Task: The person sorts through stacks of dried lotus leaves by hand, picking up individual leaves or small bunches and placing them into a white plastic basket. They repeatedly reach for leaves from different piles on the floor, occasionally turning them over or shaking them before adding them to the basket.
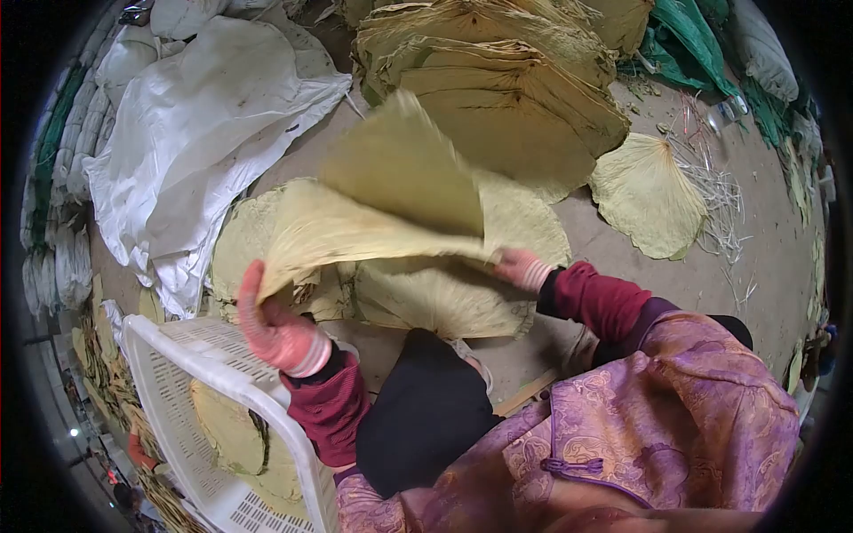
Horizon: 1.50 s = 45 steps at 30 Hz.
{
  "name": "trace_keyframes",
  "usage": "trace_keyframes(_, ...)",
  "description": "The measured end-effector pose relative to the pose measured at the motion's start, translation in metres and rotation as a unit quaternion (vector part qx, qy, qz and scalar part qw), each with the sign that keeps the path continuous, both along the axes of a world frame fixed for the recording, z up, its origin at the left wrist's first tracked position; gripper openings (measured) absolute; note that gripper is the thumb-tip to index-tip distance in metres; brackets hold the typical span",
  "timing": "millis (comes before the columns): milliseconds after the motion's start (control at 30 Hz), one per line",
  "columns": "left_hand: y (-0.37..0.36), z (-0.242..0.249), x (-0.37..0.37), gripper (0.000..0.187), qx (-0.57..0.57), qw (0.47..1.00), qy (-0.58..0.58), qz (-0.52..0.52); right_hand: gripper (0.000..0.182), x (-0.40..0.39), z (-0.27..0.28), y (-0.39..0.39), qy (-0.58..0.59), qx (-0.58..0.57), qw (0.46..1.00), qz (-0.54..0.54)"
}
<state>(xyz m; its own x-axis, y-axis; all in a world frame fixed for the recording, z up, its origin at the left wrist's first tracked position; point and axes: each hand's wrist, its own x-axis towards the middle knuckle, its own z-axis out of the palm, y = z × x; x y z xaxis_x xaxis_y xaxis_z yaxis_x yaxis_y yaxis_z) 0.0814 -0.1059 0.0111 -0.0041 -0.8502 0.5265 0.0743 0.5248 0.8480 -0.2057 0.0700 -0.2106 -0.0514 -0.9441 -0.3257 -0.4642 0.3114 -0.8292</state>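
Note:
A large dried leaf (355, 233), pale yellow-green and resembling a lotus leaf, is held up in front of me, folded over with its upper flap blurred by motion. My left hand (283, 336), in a pink glove with a striped cuff, curls its fingers round the leaf's left edge. At the right end of the fold, my right hand (524, 268) pinches the leaf; its fingertips are partly hidden. Beneath lie more flat dried leaves (435, 302), partly covered by the held one.
Beyond stands a tall stack of dried leaves (524, 107). A single leaf (653, 191) lies right, beside white plastic strips (724, 209). White sheeting (200, 133) covers the left floor. A white perforated basket (151, 351) containing leaves stands by my left arm. Green netting (689, 44) is far right.

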Motion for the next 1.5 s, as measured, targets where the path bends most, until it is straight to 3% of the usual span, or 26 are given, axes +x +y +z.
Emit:
trace_keyframes(67, 0.008, -0.004, -0.016, 0.035, -0.054, 0.996, -0.053, 0.037, 0.027, -0.021, 0.019, -0.009, -0.029, -0.058, 0.993, -0.098)
trace_keyframes(100, 0.006, -0.011, -0.014, 0.034, -0.134, 0.971, -0.188, 0.061, 0.029, -0.029, 0.037, -0.013, -0.056, -0.061, 0.983, -0.163)
trace_keyframes(133, 0.007, -0.014, -0.016, 0.034, -0.135, 0.971, -0.190, 0.053, 0.032, -0.033, 0.036, -0.019, -0.176, -0.068, 0.963, -0.193)
trace_keyframes(167, 0.007, -0.016, -0.019, 0.035, -0.134, 0.971, -0.190, 0.046, 0.032, -0.037, 0.038, -0.015, -0.172, -0.067, 0.964, -0.193)
trace_keyframes(233, 0.003, -0.007, -0.017, 0.036, -0.005, 0.996, -0.075, 0.042, 0.032, -0.040, 0.053, -0.008, 0.020, 0.069, 0.997, 0.043)
trace_keyframes(267, 0.003, -0.001, -0.019, 0.039, 0.030, 0.999, -0.009, 0.034, 0.032, -0.036, 0.063, -0.007, 0.076, -0.015, 0.988, 0.135)
trace_keyframes(300, 0.002, -0.002, -0.015, 0.039, 0.027, 0.999, -0.009, 0.034, 0.030, -0.028, 0.070, -0.009, 0.120, 0.091, 0.974, 0.171)
trace_keyframes(367, 0.002, -0.014, -0.004, 0.047, 0.000, 0.998, -0.016, -0.057, 0.028, -0.028, 0.087, -0.012, 0.178, 0.045, 0.974, 0.136)
trace_keyframes(400, 0.006, -0.022, -0.007, 0.057, -0.051, 0.995, -0.044, -0.080, 0.027, -0.035, 0.087, -0.014, 0.167, -0.016, 0.985, 0.046)
trace_keyframes(433, 0.005, -0.026, -0.005, 0.053, -0.153, 0.955, -0.238, -0.090, 0.026, -0.051, 0.086, -0.017, 0.155, -0.076, 0.984, -0.043)
trace_keyframes(500, 0.011, -0.024, -0.024, 0.039, -0.111, 0.896, -0.344, -0.258, 0.025, -0.096, 0.110, -0.027, 0.065, -0.013, 0.990, -0.124)
trace_keyframes(567, 0.022, -0.060, -0.025, 0.032, -0.065, 0.825, -0.439, -0.351, 0.026, -0.130, 0.182, -0.025, 0.207, -0.015, 0.978, -0.021)
trace_keyframes(633, 0.032, -0.073, -0.032, 0.032, 0.019, 0.679, -0.593, -0.432, 0.026, -0.148, 0.238, -0.021, 0.292, -0.043, 0.955, -0.026)
trace_keyframes(700, 0.035, -0.079, -0.038, 0.034, -0.068, 0.729, -0.557, -0.392, 0.018, -0.136, 0.269, -0.020, 0.281, -0.241, 0.923, -0.104)
trace_keyframes(767, 0.038, -0.075, -0.043, 0.036, -0.153, 0.767, -0.517, -0.348, 0.018, -0.105, 0.297, -0.032, 0.198, -0.223, 0.946, -0.130)
trace_keyframes(867, 0.035, -0.064, -0.051, 0.036, -0.340, 0.809, -0.445, -0.180, 0.032, -0.060, 0.248, -0.048, 0.132, -0.327, 0.935, 0.027)
trace_keyframes(900, 0.036, -0.064, -0.053, 0.036, -0.343, 0.808, -0.445, -0.179, 0.038, -0.033, 0.232, -0.056, 0.241, -0.304, 0.916, 0.098)
trace_keyframes(967, 0.035, -0.065, -0.055, 0.032, -0.379, 0.807, -0.421, -0.165, 0.037, 0.012, 0.186, -0.070, 0.191, -0.193, 0.945, 0.183)
trace_keyframes(1000, 0.033, -0.053, -0.054, 0.028, -0.322, 0.811, -0.443, -0.207, 0.031, 0.036, 0.196, -0.090, 0.218, -0.038, 0.914, 0.339)
trace_keyframes(1033, 0.034, -0.054, -0.051, 0.028, -0.320, 0.811, -0.444, -0.206, 0.024, 0.047, 0.185, -0.083, 0.102, -0.191, 0.946, 0.242)
trace_keyframes(1100, 0.035, -0.059, -0.041, 0.030, -0.188, 0.796, -0.522, -0.243, 0.023, 0.040, 0.164, -0.094, 0.060, -0.126, 0.954, 0.266)
trace_keyframes(1167, 0.023, -0.067, -0.034, 0.038, -0.230, 0.812, -0.478, -0.242, 0.035, 0.016, 0.126, -0.116, -0.199, -0.067, 0.959, 0.192)
trace_keyframes(1233, 0.018, -0.071, -0.026, 0.048, -0.141, 0.846, -0.463, -0.221, 0.050, -0.027, 0.122, -0.164, -0.197, 0.076, 0.977, 0.012)
trace_keyframes(1300, 0.019, -0.076, -0.022, 0.053, -0.090, 0.873, -0.445, -0.174, 0.058, -0.080, 0.073, -0.210, -0.037, -0.053, 0.990, -0.121)
trace_keyframes(1367, 0.016, -0.079, -0.021, 0.049, -0.066, 0.890, -0.430, -0.135, 0.064, -0.121, 0.019, -0.252, 0.090, 0.003, 0.975, -0.205)
trace_keyframes(1500, 0.015, -0.086, -0.021, 0.038, -0.047, 0.880, -0.433, -0.187, 0.067, -0.120, 0.018, -0.299, 0.143, 0.171, 0.957, -0.185)
